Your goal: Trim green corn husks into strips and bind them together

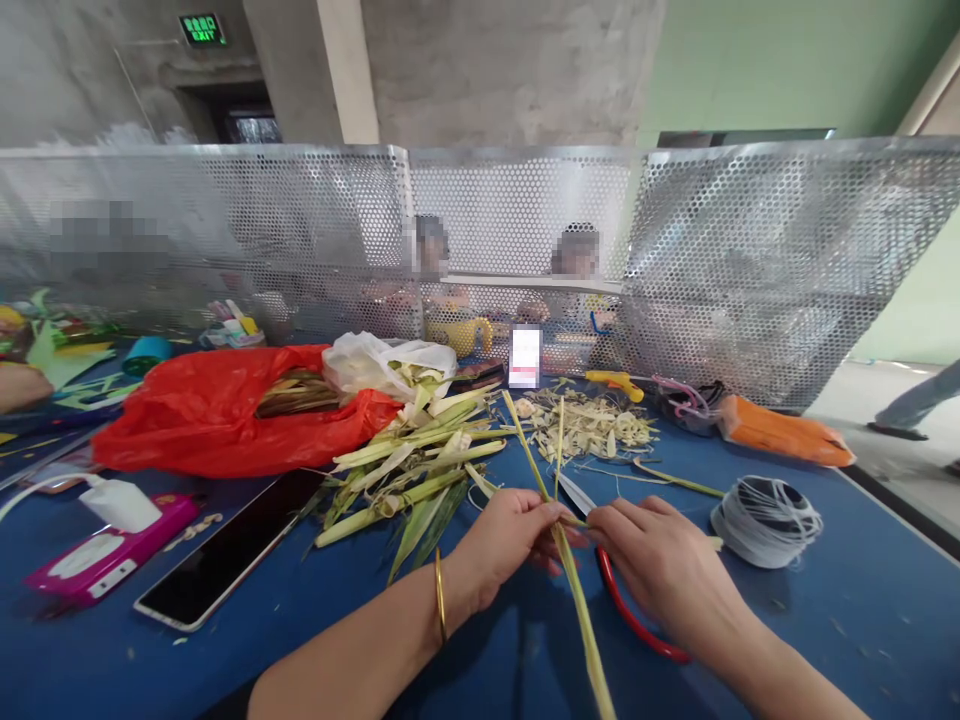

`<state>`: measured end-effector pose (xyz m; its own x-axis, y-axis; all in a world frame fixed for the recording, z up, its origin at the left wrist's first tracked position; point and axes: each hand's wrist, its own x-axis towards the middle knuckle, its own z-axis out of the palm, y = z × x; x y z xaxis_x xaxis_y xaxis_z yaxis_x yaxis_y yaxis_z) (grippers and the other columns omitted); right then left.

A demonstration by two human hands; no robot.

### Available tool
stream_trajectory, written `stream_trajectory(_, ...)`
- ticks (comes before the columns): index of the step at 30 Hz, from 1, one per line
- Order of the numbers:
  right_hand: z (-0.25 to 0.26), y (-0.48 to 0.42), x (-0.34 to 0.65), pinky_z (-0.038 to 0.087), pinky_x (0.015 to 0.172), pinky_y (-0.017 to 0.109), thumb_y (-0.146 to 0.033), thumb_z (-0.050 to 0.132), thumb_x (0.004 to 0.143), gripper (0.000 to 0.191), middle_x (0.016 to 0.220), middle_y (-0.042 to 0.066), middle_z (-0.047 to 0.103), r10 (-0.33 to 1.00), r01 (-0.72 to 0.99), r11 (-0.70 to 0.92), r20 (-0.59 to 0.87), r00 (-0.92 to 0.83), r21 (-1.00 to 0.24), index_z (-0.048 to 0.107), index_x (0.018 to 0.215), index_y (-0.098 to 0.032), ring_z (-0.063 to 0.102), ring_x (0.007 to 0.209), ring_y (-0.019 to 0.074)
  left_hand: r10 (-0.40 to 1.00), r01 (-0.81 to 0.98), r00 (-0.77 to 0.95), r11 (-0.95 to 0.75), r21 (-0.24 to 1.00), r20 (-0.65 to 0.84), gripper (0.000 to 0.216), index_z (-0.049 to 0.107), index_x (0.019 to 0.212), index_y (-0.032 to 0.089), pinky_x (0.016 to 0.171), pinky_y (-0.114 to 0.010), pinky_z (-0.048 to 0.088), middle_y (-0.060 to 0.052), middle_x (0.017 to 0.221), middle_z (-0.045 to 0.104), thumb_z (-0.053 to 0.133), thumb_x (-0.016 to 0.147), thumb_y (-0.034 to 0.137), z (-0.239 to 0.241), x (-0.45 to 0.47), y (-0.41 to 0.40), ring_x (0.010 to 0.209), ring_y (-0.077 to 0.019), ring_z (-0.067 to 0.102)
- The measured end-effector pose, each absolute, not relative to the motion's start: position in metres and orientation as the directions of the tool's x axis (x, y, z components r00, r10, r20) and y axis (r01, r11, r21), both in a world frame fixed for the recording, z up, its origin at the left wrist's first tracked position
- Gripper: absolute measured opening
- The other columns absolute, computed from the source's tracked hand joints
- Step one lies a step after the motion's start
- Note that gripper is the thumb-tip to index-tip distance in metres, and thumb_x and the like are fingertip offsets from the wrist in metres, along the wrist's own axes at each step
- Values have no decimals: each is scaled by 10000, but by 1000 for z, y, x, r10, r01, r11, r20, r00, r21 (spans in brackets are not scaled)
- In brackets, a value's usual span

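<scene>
My left hand (510,540), with a gold bangle (440,598) on its wrist, pinches a bundle of pale green, husk-like plant strips (581,625) where they cross. Two strip ends stick up beyond the fingers, and a thicker twisted length hangs down toward me. Close by on the right, my right hand (660,560) is closed on another of the strips, drawn out sideways. Under it lies a pair of scissors with red handles (637,625), the blades partly visible between my hands. A heap of husk-like leaves (420,485) lies just left of my hands.
A ball of white string (766,522) sits at right, an orange packet (784,430) behind it. Shredded scraps (592,425) lie ahead. To the left are a red plastic bag (210,410), a phone (232,550) and a magenta power strip (112,555). A perforated metal screen (525,210) stands behind; people sit beyond.
</scene>
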<state>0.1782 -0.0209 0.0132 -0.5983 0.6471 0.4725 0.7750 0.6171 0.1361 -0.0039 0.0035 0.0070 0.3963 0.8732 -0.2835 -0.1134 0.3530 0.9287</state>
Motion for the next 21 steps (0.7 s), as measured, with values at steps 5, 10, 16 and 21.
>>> stream_trajectory(5,7,-25,175,324,523,274,-127,366,927,244,660,-11,640,718,800,599,426,-551,25,568,831,-223,549,514,154,921,-167,284,320,933,-265,221,658,845,102,395,-174,381,-101,817,730,559,822,299,8,-4,5,505,-107,614)
stream_trajectory(10,10,-22,176,370,510,223,-195,405,928,216,681,-6,663,836,829,515,345,-427,-220,570,795,-230,626,586,145,896,-320,322,408,855,-307,215,669,900,104,431,-159,409,-111,901,729,558,847,281,8,-6,4,591,-115,660)
stream_trajectory(16,11,-22,178,388,549,232,-169,420,911,211,698,-5,666,840,817,518,331,-429,-254,602,832,-241,611,619,159,798,-507,441,599,620,-411,169,660,888,101,479,-157,472,-107,970,725,520,877,195,8,-7,5,620,-100,675)
stream_trajectory(21,7,-21,178,383,590,256,-160,391,929,246,658,-24,649,826,819,536,327,-458,-206,555,759,-229,564,570,147,757,-584,466,652,483,-458,179,653,905,80,549,-181,532,-97,894,732,498,899,168,11,-5,2,644,-117,692)
